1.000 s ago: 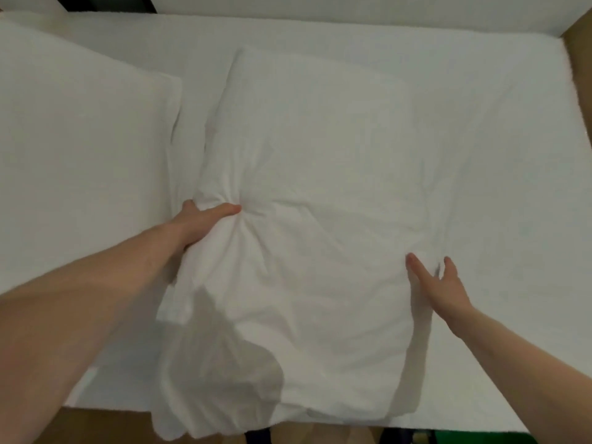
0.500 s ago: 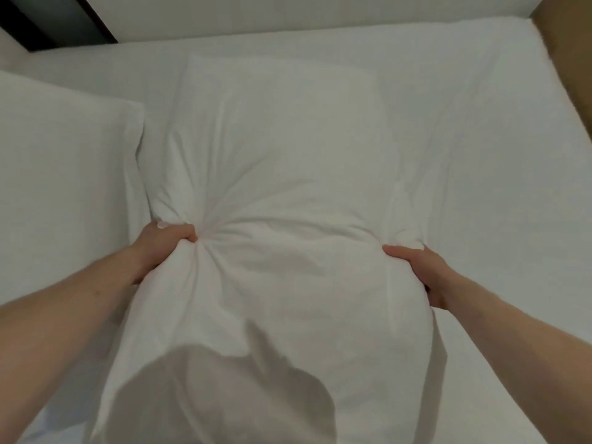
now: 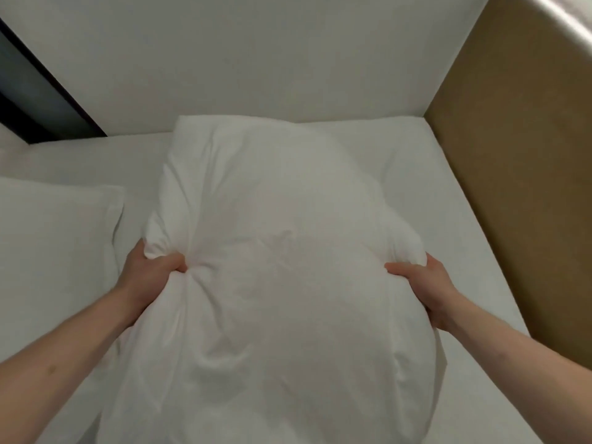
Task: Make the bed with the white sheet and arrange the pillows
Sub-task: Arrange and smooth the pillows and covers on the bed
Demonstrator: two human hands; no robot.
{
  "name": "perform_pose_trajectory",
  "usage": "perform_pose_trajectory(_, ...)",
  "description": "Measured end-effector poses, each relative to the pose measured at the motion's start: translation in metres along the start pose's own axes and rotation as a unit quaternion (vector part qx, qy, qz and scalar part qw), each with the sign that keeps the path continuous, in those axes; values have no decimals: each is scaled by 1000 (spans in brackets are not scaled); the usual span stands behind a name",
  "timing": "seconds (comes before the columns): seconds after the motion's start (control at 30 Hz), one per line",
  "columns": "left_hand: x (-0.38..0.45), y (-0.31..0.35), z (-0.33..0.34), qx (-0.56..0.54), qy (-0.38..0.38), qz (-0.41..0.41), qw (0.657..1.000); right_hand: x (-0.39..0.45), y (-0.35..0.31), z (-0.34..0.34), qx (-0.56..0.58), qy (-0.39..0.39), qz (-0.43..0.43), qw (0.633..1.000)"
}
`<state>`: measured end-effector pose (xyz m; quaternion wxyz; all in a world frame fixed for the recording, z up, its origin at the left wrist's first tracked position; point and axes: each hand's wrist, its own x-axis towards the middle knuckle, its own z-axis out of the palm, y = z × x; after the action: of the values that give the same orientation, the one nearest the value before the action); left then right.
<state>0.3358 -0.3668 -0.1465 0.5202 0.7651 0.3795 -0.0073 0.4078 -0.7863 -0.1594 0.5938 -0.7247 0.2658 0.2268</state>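
Left hand (image 3: 150,270) and right hand (image 3: 423,283) both grasp bunched sides of the pillow (image 3: 288,267); uneven release risks it landing crooked against the left pillow (image 3: 54,238)

A plain white wall (image 3: 256,59) runs across the far side of the bed, meeting the mattress edge in a straight line. On the right, a tan-brown panel (image 3: 519,155) with a fine textured surface stands upright against the side of the bed and joins the white wall at a vertical corner. Above it, at the top right corner, a pale glossy strip (image 3: 570,17) catches a highlight. At the upper left, a dark opening (image 3: 28,91) with a black slanted edge cuts into the wall. Lighting is soft and even, somewhat dim, with gentle shadows.
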Motion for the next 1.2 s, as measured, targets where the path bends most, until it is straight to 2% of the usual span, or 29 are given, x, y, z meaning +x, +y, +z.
perform_pose_trajectory(0.27,-57,93,108,-87,-65,33,994,-20,-68,-147,-14,68,-51,996)
perform_pose_trajectory(0.47,-71,113,215,-124,-110,23,986,14,-76,-237,-40,107,-79,990)
perform_pose_trajectory(0.53,-68,100,250,-107,-136,10,985,39,-63,-260,-68,114,-65,989)
perform_pose_trajectory(0.63,-69,60,295,-15,-217,-38,975,76,-14,-288,-166,125,-1,978)
perform_pose_trajectory(0.7,-81,25,316,65,-260,-96,958,95,33,-298,-232,106,40,966)
perform_pose_trajectory(0.8,-114,-16,337,134,-340,-126,922,98,105,-298,-311,67,88,944)
perform_pose_trajectory(0.9,-140,-41,350,108,-312,-158,931,97,165,-296,-353,85,100,926)
perform_pose_trajectory(1.0,-150,-51,349,131,-260,-166,942,99,194,-293,-290,141,158,933)
perform_pose_trajectory(1.13,-161,-51,352,151,-242,-135,949,104,197,-293,-221,160,175,946)
perform_pose_trajectory(1.2,-177,-49,363,147,-230,-113,955,105,189,-292,-211,178,135,952)
